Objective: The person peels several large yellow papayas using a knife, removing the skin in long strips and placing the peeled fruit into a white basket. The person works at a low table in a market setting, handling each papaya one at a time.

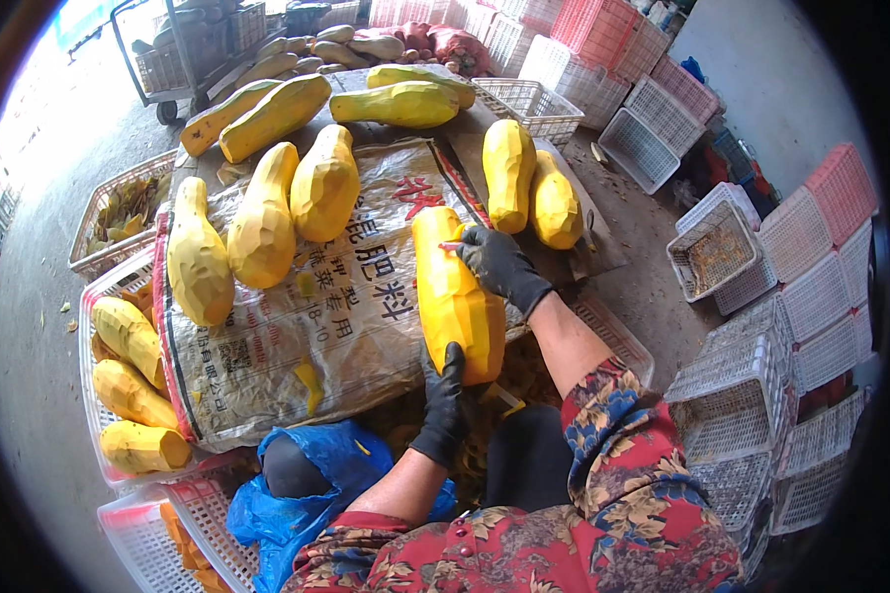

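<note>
A bright yellow-orange peeled squash stands tilted on the near edge of the sack-covered table, its narrower end pointing away from me. My left hand, in a black glove, grips its thick lower end with the thumb along the side. Over the upper part of the squash, my black-gloved right hand is closed on a small tool with a reddish end, seemingly a peeler; the rest of it is hidden by the fingers. Several peeled squashes lie to the left, and two more peeled squashes lie beyond my right hand.
A printed plastic sack covers the table. Unpeeled-looking squashes line its far edge. Crates with squashes and peelings stand at left. Stacked crates fill the right. A blue plastic bag covers my knee.
</note>
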`<state>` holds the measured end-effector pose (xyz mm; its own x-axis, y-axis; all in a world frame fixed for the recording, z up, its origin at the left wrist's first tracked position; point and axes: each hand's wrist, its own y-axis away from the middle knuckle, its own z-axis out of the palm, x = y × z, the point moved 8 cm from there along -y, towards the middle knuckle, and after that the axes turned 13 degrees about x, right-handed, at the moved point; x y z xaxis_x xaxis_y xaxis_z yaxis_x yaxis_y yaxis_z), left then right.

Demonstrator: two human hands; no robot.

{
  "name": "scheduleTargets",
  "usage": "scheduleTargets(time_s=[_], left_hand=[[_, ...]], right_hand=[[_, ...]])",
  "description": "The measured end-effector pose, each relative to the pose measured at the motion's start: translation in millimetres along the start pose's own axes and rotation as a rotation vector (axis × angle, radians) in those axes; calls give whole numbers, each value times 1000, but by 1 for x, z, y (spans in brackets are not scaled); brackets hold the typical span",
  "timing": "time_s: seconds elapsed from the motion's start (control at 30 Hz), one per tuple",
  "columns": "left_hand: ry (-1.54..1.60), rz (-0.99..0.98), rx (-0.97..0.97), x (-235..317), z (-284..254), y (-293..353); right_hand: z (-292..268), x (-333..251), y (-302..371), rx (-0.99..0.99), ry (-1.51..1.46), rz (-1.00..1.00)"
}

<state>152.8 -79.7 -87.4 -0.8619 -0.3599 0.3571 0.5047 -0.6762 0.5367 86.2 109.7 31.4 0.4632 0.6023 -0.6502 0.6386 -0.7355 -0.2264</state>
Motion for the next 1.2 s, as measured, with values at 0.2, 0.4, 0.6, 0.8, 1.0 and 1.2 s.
scheduleTargets(time_s=[0.2,0.4,0.6,0.8,1.0,1.2], left_hand=[[115,-94,-36,-10,1,-6],[-15,-64,-220,-1,3,-3],[282,-399,-130,-24,-4,-11],[299,-436,-293,-25,12,-5],[206,-358,-207,-24,15,-1],[153,-388,-109,-30,14,2]], right_hand=[[-22,-12,58,-47,-253,46],[-56,-26,187,-16,-168,11],[-71,-4,254,-435,-179,326],[-68,-34,67,-20,-475,1],[13,33,-48,-104,-313,277],[18,37,-53,34,-29,129]])
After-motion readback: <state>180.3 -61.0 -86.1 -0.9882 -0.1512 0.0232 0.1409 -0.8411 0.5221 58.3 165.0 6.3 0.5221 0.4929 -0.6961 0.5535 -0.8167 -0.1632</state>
